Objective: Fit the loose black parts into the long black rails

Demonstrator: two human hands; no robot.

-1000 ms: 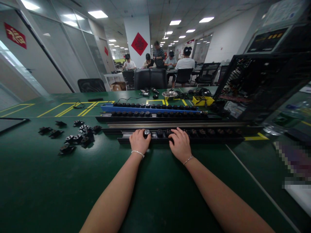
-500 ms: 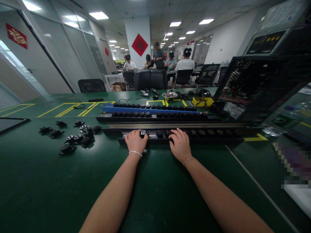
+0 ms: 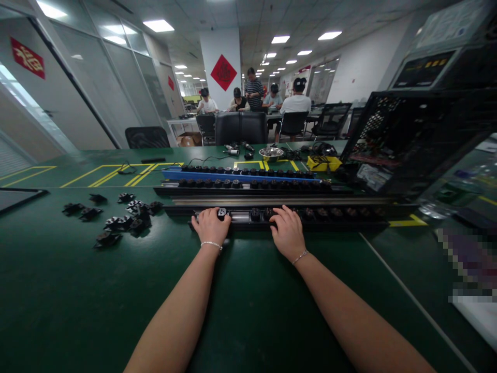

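Observation:
A long black rail (image 3: 248, 226) with a bright metal channel lies across the table in front of me. Small black socket-like modules (image 3: 322, 213) sit in a row along its right part. My left hand (image 3: 210, 228) is closed around one black module (image 3: 222, 212) with a pale, slotted top, near the rail's left end. Between the hands, a single module (image 3: 255, 213) sits apart in the channel. My right hand (image 3: 288, 233) curls its fingers over the rail beside another module (image 3: 268, 213); the fingertips partly hide what they grip.
Loose black modules (image 3: 140, 210) lie scattered on the green table at left. Behind the rail are more filled rails, including a blue one (image 3: 171, 174). A metal bowl (image 3: 271, 152), a yellow box (image 3: 324, 163) and an opened computer case (image 3: 411, 140) stand farther back. Several people sit or stand beyond.
My left hand has slid a little to the left along the rail with the module. My right hand has stayed in place.

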